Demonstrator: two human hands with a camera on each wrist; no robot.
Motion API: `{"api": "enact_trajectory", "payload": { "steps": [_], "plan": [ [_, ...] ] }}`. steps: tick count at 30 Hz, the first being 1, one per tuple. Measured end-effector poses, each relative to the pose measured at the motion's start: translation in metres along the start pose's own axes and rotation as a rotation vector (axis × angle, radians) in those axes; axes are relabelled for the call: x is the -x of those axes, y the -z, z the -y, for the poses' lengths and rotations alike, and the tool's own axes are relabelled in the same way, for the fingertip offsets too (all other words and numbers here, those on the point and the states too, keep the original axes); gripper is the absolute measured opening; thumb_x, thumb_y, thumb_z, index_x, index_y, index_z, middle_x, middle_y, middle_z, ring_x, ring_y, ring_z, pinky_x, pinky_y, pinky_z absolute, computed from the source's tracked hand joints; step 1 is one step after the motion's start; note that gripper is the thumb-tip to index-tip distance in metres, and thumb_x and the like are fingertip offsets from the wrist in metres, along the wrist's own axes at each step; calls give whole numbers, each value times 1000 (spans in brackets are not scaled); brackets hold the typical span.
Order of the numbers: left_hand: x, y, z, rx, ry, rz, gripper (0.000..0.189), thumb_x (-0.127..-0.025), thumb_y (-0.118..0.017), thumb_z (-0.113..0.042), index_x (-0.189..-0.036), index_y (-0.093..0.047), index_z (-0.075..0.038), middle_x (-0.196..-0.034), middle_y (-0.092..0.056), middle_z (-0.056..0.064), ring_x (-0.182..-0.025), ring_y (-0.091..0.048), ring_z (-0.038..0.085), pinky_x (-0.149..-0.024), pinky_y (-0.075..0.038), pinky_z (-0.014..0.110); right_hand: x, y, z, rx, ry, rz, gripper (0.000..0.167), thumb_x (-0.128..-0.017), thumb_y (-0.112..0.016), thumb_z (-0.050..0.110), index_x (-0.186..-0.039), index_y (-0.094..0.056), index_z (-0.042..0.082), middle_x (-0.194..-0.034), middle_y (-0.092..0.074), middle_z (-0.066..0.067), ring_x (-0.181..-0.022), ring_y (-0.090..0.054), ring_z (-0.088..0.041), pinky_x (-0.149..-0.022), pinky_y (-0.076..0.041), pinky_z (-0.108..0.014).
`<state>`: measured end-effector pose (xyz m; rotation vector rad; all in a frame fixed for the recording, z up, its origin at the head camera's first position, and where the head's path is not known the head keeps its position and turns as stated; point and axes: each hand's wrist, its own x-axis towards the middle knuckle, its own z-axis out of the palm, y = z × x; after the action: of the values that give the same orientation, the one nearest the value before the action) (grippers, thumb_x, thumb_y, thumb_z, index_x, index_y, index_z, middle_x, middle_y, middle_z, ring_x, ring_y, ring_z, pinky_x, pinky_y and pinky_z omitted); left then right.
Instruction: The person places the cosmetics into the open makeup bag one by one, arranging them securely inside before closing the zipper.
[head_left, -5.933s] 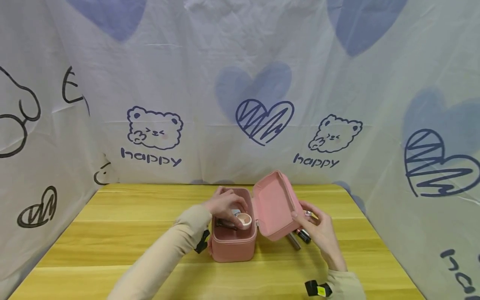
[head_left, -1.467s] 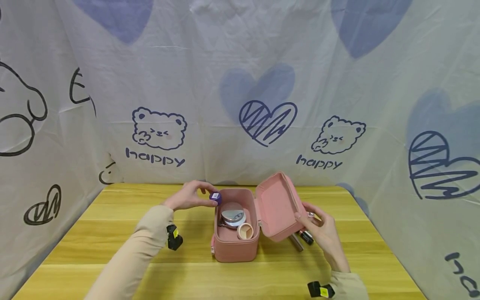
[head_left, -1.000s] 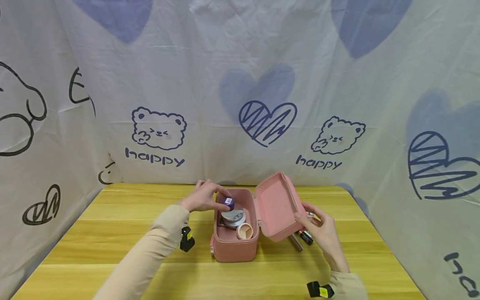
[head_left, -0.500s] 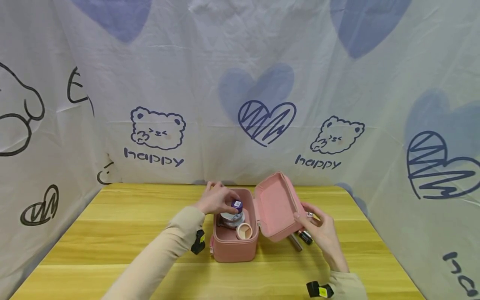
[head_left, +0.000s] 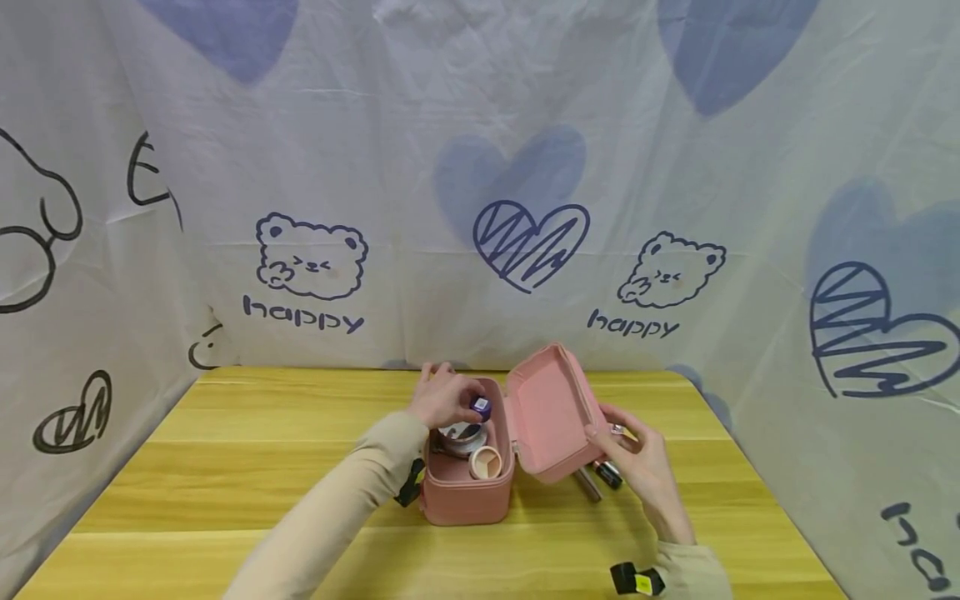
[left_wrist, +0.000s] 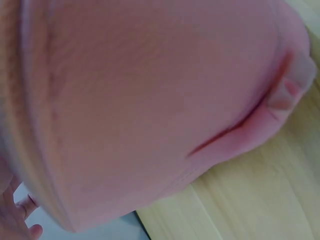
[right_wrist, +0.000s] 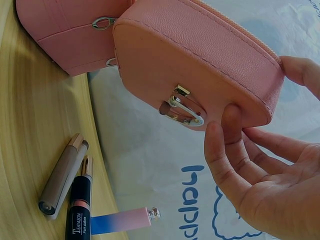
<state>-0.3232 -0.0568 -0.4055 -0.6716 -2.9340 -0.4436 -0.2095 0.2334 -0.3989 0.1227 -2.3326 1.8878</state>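
Observation:
A pink cosmetic case (head_left: 467,507) stands unzipped on the table, its lid (head_left: 553,408) swung out to the right. Over the back of the case, my left hand (head_left: 442,402) pinches a small purple container (head_left: 481,407) with a white label on top. Below it inside lie a silvery round compact (head_left: 459,437) and a round tricolour concealer pot (head_left: 486,462). My right hand (head_left: 637,454) grips the lid's outer edge, thumb on the rim and fingers behind. From the right wrist, the lid's metal-ringed handle (right_wrist: 182,107) shows beside those fingers. The left wrist view is mostly the case's pink wall (left_wrist: 150,100).
Under the raised lid lie a brownish tube (right_wrist: 60,175), a black lip gloss tube (right_wrist: 80,200) and a pink-and-blue stick (right_wrist: 122,220). The wooden table (head_left: 262,467) ends at a white printed cloth (head_left: 412,167) behind and at both sides.
The concealer pot, earlier in my left fingers, now rests inside the case. My left hand has carried the purple container from the left rim rightward over the case. My right hand stays on the lid.

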Motion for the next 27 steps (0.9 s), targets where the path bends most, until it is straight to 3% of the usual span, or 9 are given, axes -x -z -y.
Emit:
{"api": "enact_trajectory", "payload": {
  "steps": [8,14,19,27],
  "plan": [
    [-8,-9,-2,-31,9,-33,40,-80,-85,-31,-119,-74,-26,-113,-76,3,-112,-53,29,-111,-28,53,0,-1,0,-6,-2,-8,48,-95,-69,14,-139,-56,-1,-121,-69,-19,-83,-70,-3,-71,-58,-25],
    [-7,-6,-2,14,16,-85,46,-82,-83,-24,-126,-70,-22,-122,-74,5,-119,-55,32,-109,-30,53,-1,0,0,2,9,-6,48,-95,-69,14,-139,-56,0,-120,-69,-19,-83,-70,-3,-71,-59,-25],
    [-4,-1,3,78,27,-108,45,-84,-82,-23,-127,-70,-20,-122,-73,6,-118,-54,31,-108,-29,54,-1,0,1,5,8,-5,48,-95,-69,15,-139,-56,0,-116,-70,-15,-83,-70,-4,-71,-59,-26],
    [5,3,19,276,53,-165,38,-91,-73,-20,-129,-69,-13,-129,-69,12,-117,-51,34,-104,-27,55,0,-1,0,5,7,0,49,-96,-69,15,-140,-55,0,-119,-69,-18,-84,-69,-3,-73,-59,-24]
  ]
}}
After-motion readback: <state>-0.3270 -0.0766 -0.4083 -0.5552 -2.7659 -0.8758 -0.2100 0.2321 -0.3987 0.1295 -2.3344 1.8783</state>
